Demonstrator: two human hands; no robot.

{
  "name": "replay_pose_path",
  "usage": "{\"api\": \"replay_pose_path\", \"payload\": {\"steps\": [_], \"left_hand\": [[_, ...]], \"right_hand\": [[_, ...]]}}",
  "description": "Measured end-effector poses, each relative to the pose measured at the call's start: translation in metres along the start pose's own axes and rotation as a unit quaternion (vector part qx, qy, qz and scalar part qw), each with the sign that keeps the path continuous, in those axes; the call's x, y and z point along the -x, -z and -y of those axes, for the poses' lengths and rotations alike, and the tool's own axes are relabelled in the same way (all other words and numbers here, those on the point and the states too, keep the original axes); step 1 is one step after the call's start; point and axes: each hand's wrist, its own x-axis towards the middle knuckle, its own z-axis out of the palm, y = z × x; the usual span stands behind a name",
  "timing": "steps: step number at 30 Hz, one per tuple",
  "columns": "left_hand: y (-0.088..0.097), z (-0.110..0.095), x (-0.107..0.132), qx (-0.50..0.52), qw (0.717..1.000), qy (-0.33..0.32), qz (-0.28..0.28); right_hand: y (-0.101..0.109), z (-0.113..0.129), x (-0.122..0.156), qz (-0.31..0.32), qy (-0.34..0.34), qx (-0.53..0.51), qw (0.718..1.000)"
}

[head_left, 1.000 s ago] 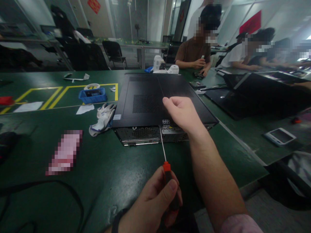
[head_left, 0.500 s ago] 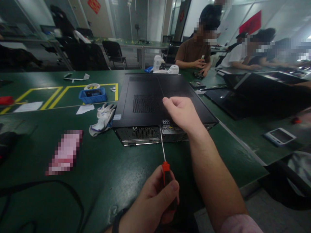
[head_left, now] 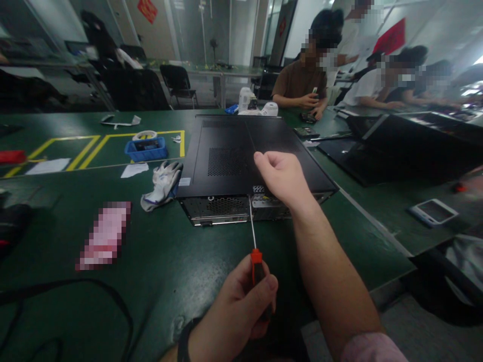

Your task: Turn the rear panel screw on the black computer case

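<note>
A black computer case lies flat on the green table, its rear panel with a vent mesh and metal slots facing me. My left hand is wrapped round the red and black handle of a screwdriver. The screwdriver's shaft points away from me, and its tip meets the upper edge of the rear panel near the middle. My right hand is closed in a fist and rests on the case's top near that edge. What its curled fingers hold, if anything, is hidden.
Left of the case lie work gloves, a blue bin with a tape roll, paper and a blurred pink item. Black panels and a white-framed device are on the right. A co-worker sits across the table.
The view has shifted slightly. My left hand and the screwdriver stay almost in place, the tip still at the panel's edge. My right fist remains on the case.
</note>
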Motion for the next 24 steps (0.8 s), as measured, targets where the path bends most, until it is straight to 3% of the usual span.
{"api": "replay_pose_path", "payload": {"steps": [5, 13, 17, 21, 24], "left_hand": [[0.002, 0.001, -0.002, -0.012, 1.0, -0.012, -0.007], [0.004, 0.007, -0.006, -0.021, 0.999, -0.05, 0.0], [0.004, 0.006, -0.008, -0.011, 0.998, -0.059, 0.0], [0.003, 0.004, -0.007, -0.013, 0.998, -0.066, -0.013], [0.003, 0.003, -0.007, -0.02, 0.998, -0.06, -0.027]], "right_hand": [[-0.002, -0.001, 0.008, -0.048, 0.025, -0.015, 0.998], [0.0, 0.003, 0.027, -0.182, 0.072, -0.054, 0.979], [0.003, 0.009, 0.077, -0.175, 0.124, -0.005, 0.977], [0.003, 0.009, 0.14, -0.143, 0.128, -0.027, 0.981], [0.002, 0.013, 0.171, -0.127, 0.136, -0.017, 0.982]]}}
